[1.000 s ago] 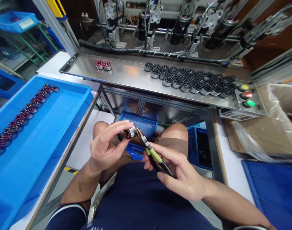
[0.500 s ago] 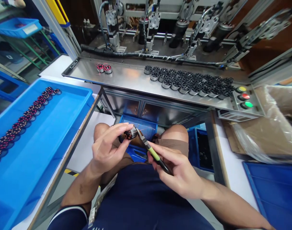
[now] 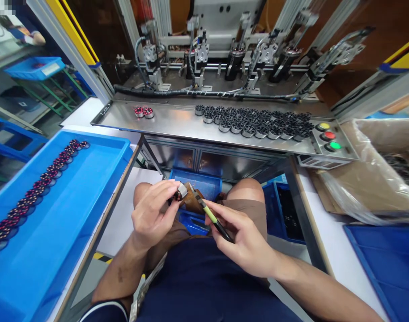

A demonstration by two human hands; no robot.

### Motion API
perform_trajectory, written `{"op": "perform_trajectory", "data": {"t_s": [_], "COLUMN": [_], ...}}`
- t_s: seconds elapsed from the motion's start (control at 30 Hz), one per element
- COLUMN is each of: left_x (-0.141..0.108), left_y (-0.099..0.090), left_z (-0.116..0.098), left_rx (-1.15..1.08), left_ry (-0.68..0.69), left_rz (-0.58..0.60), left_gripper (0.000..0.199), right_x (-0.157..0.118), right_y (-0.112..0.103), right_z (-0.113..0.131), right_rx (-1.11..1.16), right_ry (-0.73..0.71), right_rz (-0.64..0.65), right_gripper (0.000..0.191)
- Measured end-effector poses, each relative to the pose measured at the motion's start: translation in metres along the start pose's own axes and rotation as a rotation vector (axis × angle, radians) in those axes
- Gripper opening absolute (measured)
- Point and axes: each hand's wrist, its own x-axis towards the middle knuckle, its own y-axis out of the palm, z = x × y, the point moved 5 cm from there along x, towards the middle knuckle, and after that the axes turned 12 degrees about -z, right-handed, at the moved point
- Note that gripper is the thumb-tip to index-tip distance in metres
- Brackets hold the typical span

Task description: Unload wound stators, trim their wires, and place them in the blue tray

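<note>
Between the thumb and fingers of my left hand [image 3: 154, 212] is a small motor stator [image 3: 181, 192], a metal ring with dark ends and copper-coloured windings. My right hand [image 3: 240, 232] grips cutting pliers [image 3: 211, 215] with green and black handles. The plier tips point up and left, a short gap away from the stator. Both hands are above my lap, over a blue bin [image 3: 206, 184] on the floor that has something brown in it. Whether the plier jaws are apart is too small to tell.
A blue tray [image 3: 80, 201] at left holds rows of wound stators [image 3: 40, 188]. On the steel ledge [image 3: 174, 120] stand two red-wound stators [image 3: 144, 112] and several black-topped ones [image 3: 254, 120]. Coloured push buttons [image 3: 329, 135] and a plastic-lined carton [image 3: 375, 179] are at right. Machine fixtures [image 3: 201, 58] stand behind.
The plier tips have come away from the stator, leaving a gap. The stator has tilted in my left hand. The camera view has tipped upward, showing more of the machine.
</note>
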Motion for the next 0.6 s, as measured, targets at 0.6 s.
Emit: {"op": "perform_trajectory", "data": {"t_s": [0.6], "left_x": [-0.019], "left_y": [0.000], "left_z": [0.040], "left_rx": [-0.450], "left_ry": [-0.636], "left_rz": [-0.095], "left_gripper": [0.058], "right_x": [-0.019], "right_y": [-0.008], "right_z": [-0.039], "right_rx": [0.369], "right_ry": [0.311], "right_rz": [0.041], "right_gripper": [0.061]}}
